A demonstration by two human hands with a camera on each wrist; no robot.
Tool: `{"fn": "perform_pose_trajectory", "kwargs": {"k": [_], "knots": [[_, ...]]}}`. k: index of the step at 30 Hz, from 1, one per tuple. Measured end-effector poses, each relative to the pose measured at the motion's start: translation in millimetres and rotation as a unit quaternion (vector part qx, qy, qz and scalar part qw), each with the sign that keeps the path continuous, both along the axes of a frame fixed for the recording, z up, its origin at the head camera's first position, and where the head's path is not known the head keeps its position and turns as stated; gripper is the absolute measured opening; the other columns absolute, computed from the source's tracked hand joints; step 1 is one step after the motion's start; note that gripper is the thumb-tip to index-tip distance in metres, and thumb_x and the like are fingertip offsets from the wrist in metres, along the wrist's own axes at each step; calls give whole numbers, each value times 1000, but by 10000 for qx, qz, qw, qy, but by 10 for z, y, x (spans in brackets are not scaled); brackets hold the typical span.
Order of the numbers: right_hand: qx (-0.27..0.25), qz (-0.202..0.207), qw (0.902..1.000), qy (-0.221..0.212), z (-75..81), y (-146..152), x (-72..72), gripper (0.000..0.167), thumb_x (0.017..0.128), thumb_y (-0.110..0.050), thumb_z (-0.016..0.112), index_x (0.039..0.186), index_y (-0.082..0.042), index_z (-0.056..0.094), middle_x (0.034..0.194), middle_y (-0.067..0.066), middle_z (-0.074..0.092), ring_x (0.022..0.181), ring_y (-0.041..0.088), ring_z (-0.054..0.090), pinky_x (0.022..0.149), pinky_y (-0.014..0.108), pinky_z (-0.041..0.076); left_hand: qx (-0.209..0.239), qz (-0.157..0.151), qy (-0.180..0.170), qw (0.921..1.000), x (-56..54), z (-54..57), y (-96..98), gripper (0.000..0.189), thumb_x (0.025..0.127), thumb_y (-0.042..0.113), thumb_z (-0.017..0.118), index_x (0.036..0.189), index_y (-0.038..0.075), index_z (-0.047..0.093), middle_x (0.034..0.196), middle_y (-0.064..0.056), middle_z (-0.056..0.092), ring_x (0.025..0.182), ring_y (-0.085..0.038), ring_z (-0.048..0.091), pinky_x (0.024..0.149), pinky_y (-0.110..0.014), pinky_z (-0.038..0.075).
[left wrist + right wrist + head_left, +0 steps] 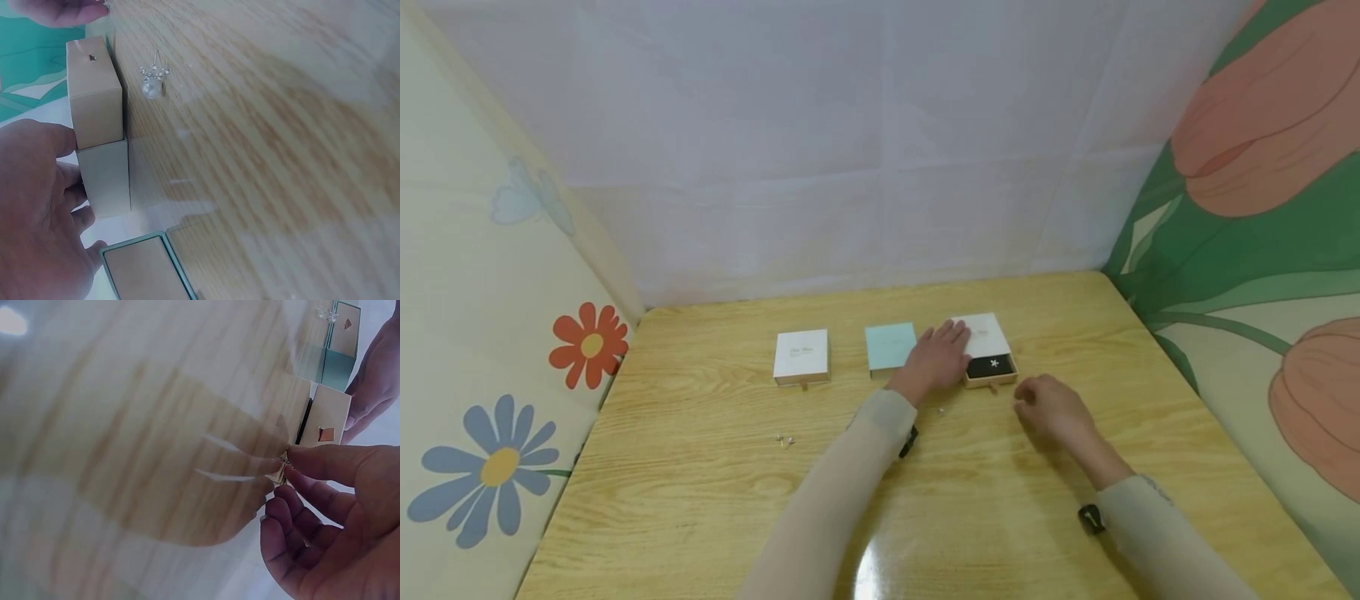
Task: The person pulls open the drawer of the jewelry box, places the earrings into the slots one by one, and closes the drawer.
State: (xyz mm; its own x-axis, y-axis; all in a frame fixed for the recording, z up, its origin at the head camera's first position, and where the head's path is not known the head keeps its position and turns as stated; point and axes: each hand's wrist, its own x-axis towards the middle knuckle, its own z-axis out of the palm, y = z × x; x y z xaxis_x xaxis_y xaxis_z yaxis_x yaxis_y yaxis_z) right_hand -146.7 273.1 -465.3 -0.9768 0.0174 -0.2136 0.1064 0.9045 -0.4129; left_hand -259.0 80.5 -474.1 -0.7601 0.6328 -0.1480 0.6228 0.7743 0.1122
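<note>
**First inspector:** Your right hand [1054,408] has thumb and forefinger pinched on a small shiny piece [285,464], metallic in look; the fingertips cover too much to tell its shape. It is just beside the front of the open white box [983,332], toward the far right corner of the table [985,483].

**Second inspector:** Your left hand [934,362]?

**First inspector:** Fingers extended, resting on that box's sleeve. The drawer [988,382] stands partly out at the front; its black insert [977,367] bears a white flower-shaped ornament [995,363].

**Second inspector:** Loose on the table before you?

**First inspector:** A pearl earring [152,89], near the open white box: round, glossy white pearl, a crown of clear stones, a thin pin. Nearer the table's left edge lie small ornaments [785,440], too small to detail.

**Second inspector:** Count it for us.

**First inspector:** Three boxes in a row along the far edge: your open white box rightmost, one teal box [891,344] in the middle, one closed white box [802,352] nearest the far left corner. One piece in your pinch, one ornament on the insert, one pearl earring, and what appear to be two small ornaments at left.
</note>
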Motion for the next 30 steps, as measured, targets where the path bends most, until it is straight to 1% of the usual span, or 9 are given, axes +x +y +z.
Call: {"fn": "perform_pose_trajectory", "kwargs": {"k": [4,9,15,18,21,24,28,30], "knots": [[-19,-68,9999,-118,10,-8,-16,21,94,-13,66,110,0,69,108,21,66,98,36,63,85,55,54,16,17,17,10000,7,-4,0,59,111,42,26,164,16,16,170,1,11,157,-18,9,128,-42,14],[-41,-194,9994,-287,7,-11,-34,18,95,-14,66,109,-1,69,104,17,67,93,31,63,79,48,55,20,23,32,10000,10,-3,1,59,111,42,26,163,16,17,170,2,11,157,-18,9,128,-42,15],[-69,-271,9989,-374,13,-7,-44,16,96,-14,65,106,-2,69,98,12,68,85,26,62,73,41,55,32,30,22,10000,10,-1,1,59,111,42,27,163,16,17,170,1,11,157,-18,9,128,-41,14],[-119,-281,9987,-420,8,-6,-49,16,97,-14,65,105,-1,69,95,12,68,82,25,61,69,38,53,25,20,28,10000,4,-10,2,59,111,42,27,163,16,17,170,1,11,157,-18,9,128,-41,13],[-195,-306,9984,-430,-7,-1,-55,16,96,-15,65,105,-2,69,94,11,68,81,24,61,69,37,54,-13,10,32,10000,-1,-15,4,59,111,42,26,164,16,16,170,2,11,157,-17,9,128,-41,13],[-365,-268,9983,-365,-18,14,-55,17,96,-16,65,104,-2,69,96,12,68,83,25,62,71,40,55,-27,5,22,10000,1,-4,3,59,111,42,27,164,16,16,170,2,11,157,-17,9,128,-40,13],[-682,-160,9974,-151,-16,52,-60,19,97,-19,64,104,-2,70,100,15,70,92,30,64,82,49,55,-20,4,20,10000,8,13,-1,59,111,42,27,164,16,17,170,1,11,157,-18,10,128,-40,12],[-900,-162,9958,-89,-8,67,-62,21,98,-20,64,107,-2,71,105,17,70,97,32,64,88,53,54,-40,3,33,10000,9,16,-4,59,111,42,27,164,16,17,170,2,11,157,-18,10,128,-41,12]]}}
